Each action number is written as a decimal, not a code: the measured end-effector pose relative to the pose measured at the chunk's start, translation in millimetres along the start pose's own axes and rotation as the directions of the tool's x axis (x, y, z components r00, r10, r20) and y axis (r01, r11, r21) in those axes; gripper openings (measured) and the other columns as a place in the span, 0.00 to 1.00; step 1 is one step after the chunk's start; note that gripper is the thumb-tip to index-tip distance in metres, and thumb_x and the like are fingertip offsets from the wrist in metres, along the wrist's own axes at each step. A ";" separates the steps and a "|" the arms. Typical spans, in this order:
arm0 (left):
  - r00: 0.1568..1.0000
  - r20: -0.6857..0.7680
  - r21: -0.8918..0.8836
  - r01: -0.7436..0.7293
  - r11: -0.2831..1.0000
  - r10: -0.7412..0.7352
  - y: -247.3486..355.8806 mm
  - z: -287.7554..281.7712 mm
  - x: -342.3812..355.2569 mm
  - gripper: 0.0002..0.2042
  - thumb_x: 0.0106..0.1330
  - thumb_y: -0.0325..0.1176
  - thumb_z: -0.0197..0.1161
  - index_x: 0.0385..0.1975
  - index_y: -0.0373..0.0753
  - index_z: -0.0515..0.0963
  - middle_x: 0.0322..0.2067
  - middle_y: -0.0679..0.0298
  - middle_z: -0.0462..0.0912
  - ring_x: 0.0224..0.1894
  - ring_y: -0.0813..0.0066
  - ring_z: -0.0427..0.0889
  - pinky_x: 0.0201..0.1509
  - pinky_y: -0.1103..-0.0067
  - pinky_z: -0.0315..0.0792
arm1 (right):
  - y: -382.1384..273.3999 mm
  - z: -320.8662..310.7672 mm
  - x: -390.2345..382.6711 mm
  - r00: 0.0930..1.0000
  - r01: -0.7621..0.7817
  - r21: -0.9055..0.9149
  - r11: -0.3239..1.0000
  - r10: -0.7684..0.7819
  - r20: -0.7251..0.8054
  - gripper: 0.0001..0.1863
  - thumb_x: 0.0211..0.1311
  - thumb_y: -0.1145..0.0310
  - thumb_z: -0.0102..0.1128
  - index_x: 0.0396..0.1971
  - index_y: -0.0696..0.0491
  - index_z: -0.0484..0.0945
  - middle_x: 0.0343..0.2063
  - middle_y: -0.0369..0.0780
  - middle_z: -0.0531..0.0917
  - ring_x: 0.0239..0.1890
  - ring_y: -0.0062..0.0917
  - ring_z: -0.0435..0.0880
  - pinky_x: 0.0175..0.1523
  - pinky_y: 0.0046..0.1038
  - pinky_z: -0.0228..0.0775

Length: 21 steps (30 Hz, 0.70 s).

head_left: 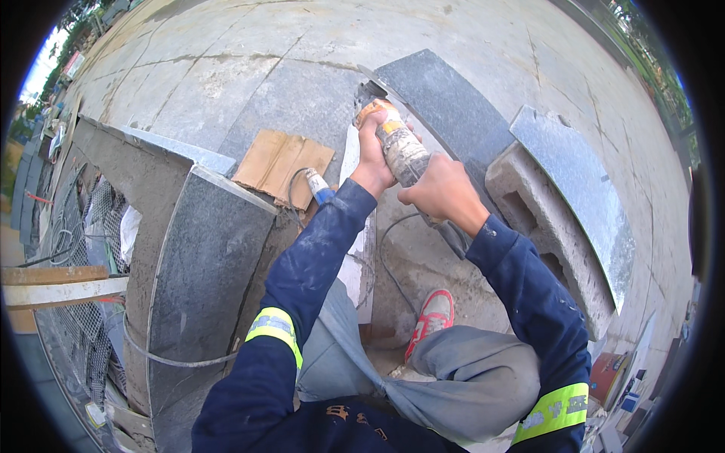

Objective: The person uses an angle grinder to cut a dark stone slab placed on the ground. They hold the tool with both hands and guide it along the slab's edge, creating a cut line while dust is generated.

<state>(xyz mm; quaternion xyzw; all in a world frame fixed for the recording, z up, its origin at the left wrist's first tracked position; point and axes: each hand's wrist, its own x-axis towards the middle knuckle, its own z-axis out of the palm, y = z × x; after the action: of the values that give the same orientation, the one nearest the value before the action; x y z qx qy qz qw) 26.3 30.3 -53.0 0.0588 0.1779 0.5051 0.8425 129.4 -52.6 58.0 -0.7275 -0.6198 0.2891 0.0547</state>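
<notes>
Far left: mesh (97, 219) in a heap, then the left slab (208, 279) standing on edge, lower left. Cardboard (283, 167) lay left of centre, a blue-and-white tool (320, 186) just beside its right edge.

Upper centre: left hand (371, 157) gripped the grinder (402, 147) near its head; right hand (447, 190) was wrapped round its rear end. Long axis slanted from upper left (head) to lower right (tail), so the left hand was nearer the head. The dark slab (457, 109) lay right of the grinder, its near long edge on a similar slant; the head sat beside that slab's upper-left end. That gap was the key relation, judging by the pose.

Right: a block (540, 219) with a pale slab (585, 181) leaning on it.

Hard to make out: the disc, and whether it touched the dark slab. Fingers under the grinder hidden. Cord (384, 253) partly lost behind the right hand. Rim items cut off, too small to sort.
</notes>
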 end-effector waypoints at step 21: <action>1.000 -0.001 -0.023 0.025 0.999 -0.025 -18.3 13.6 -34.5 0.23 0.54 0.47 0.59 0.42 0.38 0.63 0.30 0.57 0.73 0.31 0.59 0.79 0.34 0.63 0.78 | 2.0 -6.3 -41.5 1.000 -0.021 -0.001 1.000 0.021 -0.006 0.26 0.37 0.62 0.69 0.32 0.70 0.76 0.29 0.58 0.81 0.35 0.46 0.84 0.41 0.35 0.77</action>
<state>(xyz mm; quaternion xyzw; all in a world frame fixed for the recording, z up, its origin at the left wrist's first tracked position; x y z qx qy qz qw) 31.7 -7.4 -37.2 0.0465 0.1732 0.4965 0.8493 131.6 -90.0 77.0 -0.7348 -0.6123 0.2870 0.0531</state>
